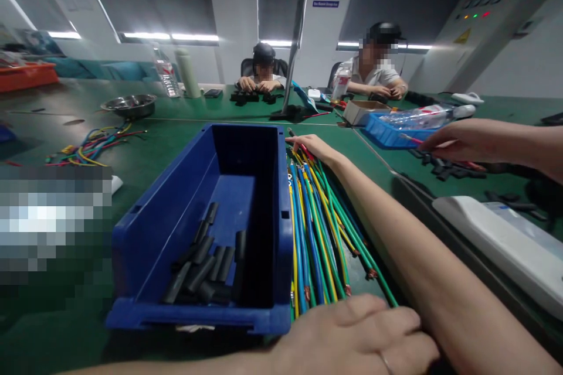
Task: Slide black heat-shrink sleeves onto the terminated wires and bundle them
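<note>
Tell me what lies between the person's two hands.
In the head view, a bundle of blue, yellow and green wires stretches from the left hand to the right hand, lying on the green table beside the blue bin.

Coloured wires [316,228] lie bundled lengthwise beside the blue bin.

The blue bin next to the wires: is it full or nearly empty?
Nearly empty. The blue bin holds only a small pile of black tubes at its near end; the rest of its floor is bare.
</note>
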Demonstrator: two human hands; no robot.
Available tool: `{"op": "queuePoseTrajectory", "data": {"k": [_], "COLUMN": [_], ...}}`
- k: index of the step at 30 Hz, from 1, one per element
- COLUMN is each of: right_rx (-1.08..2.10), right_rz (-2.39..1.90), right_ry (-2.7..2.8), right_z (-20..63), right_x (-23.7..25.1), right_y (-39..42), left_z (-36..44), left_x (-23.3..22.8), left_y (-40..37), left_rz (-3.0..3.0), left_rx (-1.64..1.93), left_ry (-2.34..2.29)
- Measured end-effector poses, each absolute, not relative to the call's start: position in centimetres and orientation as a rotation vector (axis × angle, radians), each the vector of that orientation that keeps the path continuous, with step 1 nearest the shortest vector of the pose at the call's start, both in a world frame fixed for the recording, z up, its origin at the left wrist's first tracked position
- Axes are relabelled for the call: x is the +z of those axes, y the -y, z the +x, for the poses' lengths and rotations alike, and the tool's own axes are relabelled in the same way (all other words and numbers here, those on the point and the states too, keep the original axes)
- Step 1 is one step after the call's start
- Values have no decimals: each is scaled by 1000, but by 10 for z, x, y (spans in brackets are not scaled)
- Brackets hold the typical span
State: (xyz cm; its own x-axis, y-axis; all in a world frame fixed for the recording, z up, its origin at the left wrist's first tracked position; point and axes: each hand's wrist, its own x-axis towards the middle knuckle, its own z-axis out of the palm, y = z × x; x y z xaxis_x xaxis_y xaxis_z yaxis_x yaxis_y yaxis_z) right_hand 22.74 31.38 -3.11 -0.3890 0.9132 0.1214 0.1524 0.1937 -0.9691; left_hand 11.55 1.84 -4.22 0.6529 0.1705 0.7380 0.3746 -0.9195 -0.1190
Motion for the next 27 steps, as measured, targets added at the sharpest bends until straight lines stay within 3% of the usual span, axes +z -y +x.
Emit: {"op": "queuePoseTrajectory", "data": {"k": [27], "right_rx": [1175], "right_rz": [-1031], "right_ry": [1408], "right_z": [226], "right_x": [-31], "right_y": [-246], "left_z": [106], "left_x": [-35], "left_y": [-9], "left_rz": [-3087], "left_rx": [-774], "left_ry": [571]}}
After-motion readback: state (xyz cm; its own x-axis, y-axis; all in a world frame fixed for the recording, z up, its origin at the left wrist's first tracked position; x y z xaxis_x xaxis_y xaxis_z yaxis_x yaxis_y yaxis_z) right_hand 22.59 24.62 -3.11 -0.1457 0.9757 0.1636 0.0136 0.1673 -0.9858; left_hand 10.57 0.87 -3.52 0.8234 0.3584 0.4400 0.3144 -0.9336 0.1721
